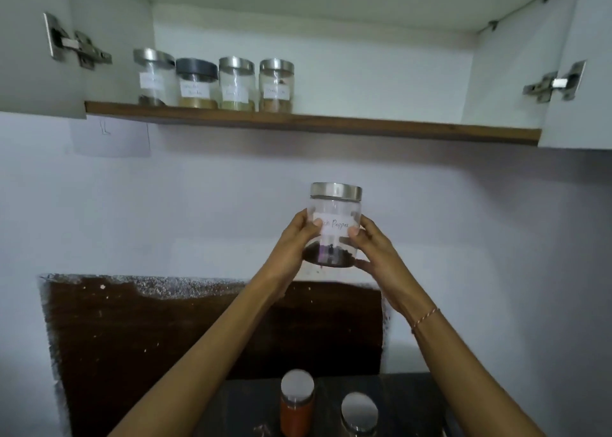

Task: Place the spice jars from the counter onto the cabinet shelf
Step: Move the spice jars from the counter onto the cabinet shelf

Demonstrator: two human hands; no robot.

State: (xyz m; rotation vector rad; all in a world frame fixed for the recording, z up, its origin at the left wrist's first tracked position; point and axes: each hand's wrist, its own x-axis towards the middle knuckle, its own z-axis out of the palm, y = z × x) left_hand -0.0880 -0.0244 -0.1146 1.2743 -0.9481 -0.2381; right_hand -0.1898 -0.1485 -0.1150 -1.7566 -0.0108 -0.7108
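both hands are up in front of the wall with a black pepper jar (334, 226) between them. the left hand (293, 244) wraps the jar's left side, thumb curled over the front edge of the paper label, and the right hand (376, 247) grips the other side with its thumb on the label's right end and fingers under the base. the jar sits upright, steel lid on top, dark peppercorns piled at the bottom, held in the air well below the cabinet shelf (311, 126).

up and to the left of the hands, four labelled jars stand in a row on the left part of that shelf: a steel-lid jar (154, 77) that's almost empty, a grey-lid jar (196, 83) with tan powder, a third jar (236, 83) with yellowish-green stuff, and a fourth jar (276, 85) with brown powder.

down below the wrists, on the dark bench (407, 403), there's a red spice jar (297, 403) and just right of it another steel-lid jar (359, 413). a thin thread bracelet (425, 319) sits on the right wrist.
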